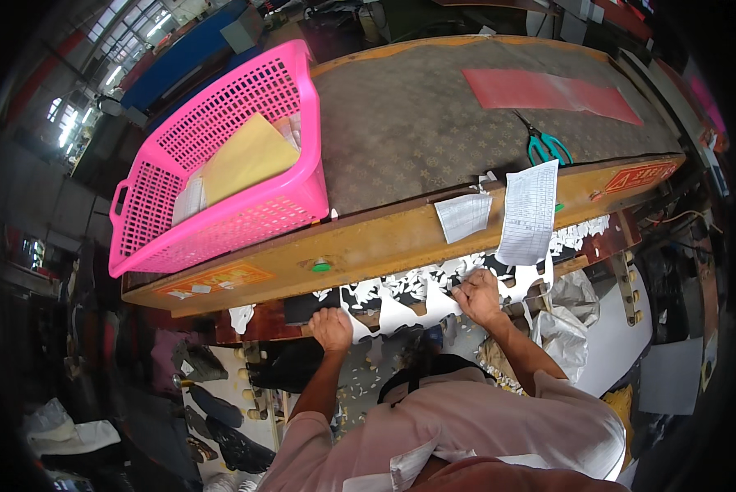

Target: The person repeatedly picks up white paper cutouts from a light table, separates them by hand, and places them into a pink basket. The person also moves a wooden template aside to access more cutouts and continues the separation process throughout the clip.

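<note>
A white sheet with cut-out gaps [397,315] stretches along the near side of the machine bench, its lower edge hanging over the front. My left hand [331,330] is closed at the sheet's left end, fingertips hidden. Farther right, my right hand [476,295] has its fingers curled on the same sheet's upper part. Small white cut pieces [417,284] lie scattered behind the sheet, on a dark strip beneath the yellow-brown beam [376,235].
On the bench top stand a pink basket [315,152] holding yellow paper [249,156], teal-handled scissors [548,148] and a red strip [548,92]. Printed papers [529,213] hang over the beam, which carries a green button [321,266]. Crumpled silvery plastic [563,336] lies below at right.
</note>
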A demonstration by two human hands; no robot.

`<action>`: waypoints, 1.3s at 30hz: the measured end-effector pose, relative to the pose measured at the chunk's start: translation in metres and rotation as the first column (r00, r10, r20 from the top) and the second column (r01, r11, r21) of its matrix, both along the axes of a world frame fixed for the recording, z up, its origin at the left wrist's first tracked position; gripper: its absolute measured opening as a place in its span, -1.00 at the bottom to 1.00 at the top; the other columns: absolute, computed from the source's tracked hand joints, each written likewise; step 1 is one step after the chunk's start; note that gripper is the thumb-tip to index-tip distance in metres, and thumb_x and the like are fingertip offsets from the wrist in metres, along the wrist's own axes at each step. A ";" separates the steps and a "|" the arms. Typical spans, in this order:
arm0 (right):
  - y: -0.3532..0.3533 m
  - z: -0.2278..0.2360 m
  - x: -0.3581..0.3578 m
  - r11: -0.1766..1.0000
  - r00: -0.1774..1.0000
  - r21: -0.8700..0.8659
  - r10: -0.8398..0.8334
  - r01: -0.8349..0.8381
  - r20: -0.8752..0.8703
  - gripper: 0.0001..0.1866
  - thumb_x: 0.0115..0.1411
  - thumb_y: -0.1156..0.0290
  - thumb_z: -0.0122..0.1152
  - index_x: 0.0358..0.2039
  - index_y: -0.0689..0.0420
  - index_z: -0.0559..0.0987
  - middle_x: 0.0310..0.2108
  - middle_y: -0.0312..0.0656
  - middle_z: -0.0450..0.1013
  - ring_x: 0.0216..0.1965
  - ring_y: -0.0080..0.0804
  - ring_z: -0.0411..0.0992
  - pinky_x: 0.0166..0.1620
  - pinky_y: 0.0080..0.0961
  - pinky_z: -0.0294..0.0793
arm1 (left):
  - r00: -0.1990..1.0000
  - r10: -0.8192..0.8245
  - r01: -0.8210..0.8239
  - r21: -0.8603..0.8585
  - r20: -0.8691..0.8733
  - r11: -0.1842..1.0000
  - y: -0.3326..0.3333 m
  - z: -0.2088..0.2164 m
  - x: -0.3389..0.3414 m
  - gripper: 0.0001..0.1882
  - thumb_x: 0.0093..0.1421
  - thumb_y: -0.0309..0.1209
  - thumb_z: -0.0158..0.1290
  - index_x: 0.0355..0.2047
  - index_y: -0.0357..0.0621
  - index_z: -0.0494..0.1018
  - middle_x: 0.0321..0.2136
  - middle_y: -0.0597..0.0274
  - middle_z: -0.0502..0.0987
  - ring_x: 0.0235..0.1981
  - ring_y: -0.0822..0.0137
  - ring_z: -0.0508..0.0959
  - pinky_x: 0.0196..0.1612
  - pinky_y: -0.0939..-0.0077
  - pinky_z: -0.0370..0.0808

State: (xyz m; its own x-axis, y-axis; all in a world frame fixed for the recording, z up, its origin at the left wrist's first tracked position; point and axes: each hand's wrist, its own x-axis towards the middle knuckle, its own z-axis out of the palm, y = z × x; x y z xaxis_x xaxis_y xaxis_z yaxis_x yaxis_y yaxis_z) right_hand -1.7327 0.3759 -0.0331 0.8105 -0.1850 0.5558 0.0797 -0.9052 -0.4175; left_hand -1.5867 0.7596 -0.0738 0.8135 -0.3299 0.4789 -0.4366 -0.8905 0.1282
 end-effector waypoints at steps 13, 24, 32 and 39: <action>0.017 0.018 -0.051 0.997 0.968 0.062 0.055 -0.040 -0.247 -0.71 0.24 0.25 0.38 -0.49 0.20 0.72 -0.41 -0.10 0.59 -0.15 0.00 0.49 0.02 -0.07 0.44 | 0.981 0.008 -0.025 -0.086 -0.194 0.996 0.020 0.020 -0.057 -0.76 0.33 -0.31 0.07 -0.39 -0.18 0.60 -0.31 0.01 0.58 -0.20 -0.08 0.51 -0.03 -0.01 0.41; 0.080 0.065 0.012 0.991 0.886 0.052 0.136 -0.126 -0.442 -0.18 0.09 0.01 0.54 0.33 0.05 0.53 0.38 0.23 0.29 0.36 0.27 0.25 0.38 0.03 0.31 | 0.968 -0.249 0.226 -0.538 0.031 0.812 -0.043 0.112 -0.140 -0.91 0.20 -0.48 0.22 -0.34 -0.21 0.54 -0.27 0.03 0.55 -0.20 -0.10 0.54 -0.13 0.04 0.50; 0.131 0.040 -0.010 0.950 0.905 -0.029 0.285 -0.309 -0.317 -0.34 -0.11 0.19 0.62 0.11 -0.08 0.72 0.18 -0.14 0.53 0.11 0.27 0.39 0.20 0.05 0.50 | 0.834 -0.539 0.134 -0.904 -0.117 0.405 -0.086 0.054 -0.167 -0.84 0.33 -0.55 0.08 -0.42 -0.34 0.43 -0.45 -0.08 0.49 -0.40 -0.16 0.52 -0.30 0.09 0.49; 0.065 0.103 -0.013 0.389 0.800 0.913 0.503 0.127 -0.326 -0.39 0.16 0.43 0.50 0.25 0.21 0.63 -0.08 -0.23 0.67 -0.15 -0.59 0.55 -0.08 -0.61 0.58 | 0.782 -0.551 0.113 -0.803 -0.292 0.586 -0.085 0.054 -0.192 -0.78 0.38 -0.39 0.17 -0.33 -0.29 0.44 -0.37 0.02 0.54 -0.41 0.04 0.57 -0.26 0.29 0.55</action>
State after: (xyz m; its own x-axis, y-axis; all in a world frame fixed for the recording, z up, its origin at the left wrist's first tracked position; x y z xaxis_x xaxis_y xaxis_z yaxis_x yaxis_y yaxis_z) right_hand -1.7454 0.4405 0.0699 0.9510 -0.0929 -0.2950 -0.2954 0.0101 -0.9553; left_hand -1.7784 0.6742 -0.0196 0.8923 -0.3567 0.2766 -0.3635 -0.2047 0.9088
